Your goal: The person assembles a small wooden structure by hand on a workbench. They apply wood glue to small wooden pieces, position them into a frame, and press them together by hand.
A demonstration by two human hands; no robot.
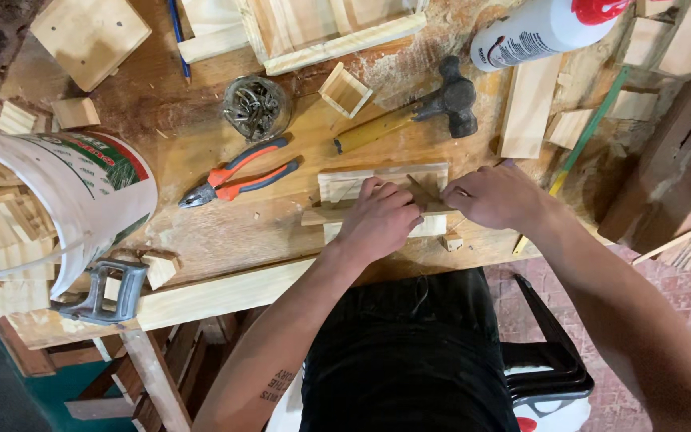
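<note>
Both hands, left hand [379,220] and right hand [496,196], press down on light, stiff wooden slats [345,186]; I'd grip their edges.

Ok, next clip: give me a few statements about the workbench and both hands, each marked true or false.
1. Both hands rest on the small wooden assembly. True: the left hand and right hand press on it.
2. The hammer is held in the right hand. False: it lies on the bench beyond the hands, untouched.
3. The pliers with orange and grey handles lie left of the hands. True.
4. The white bucket is empty. False: it holds wood offcuts.
5. The jar of nails lies tipped on its side. False: its open mouth faces up.
</note>
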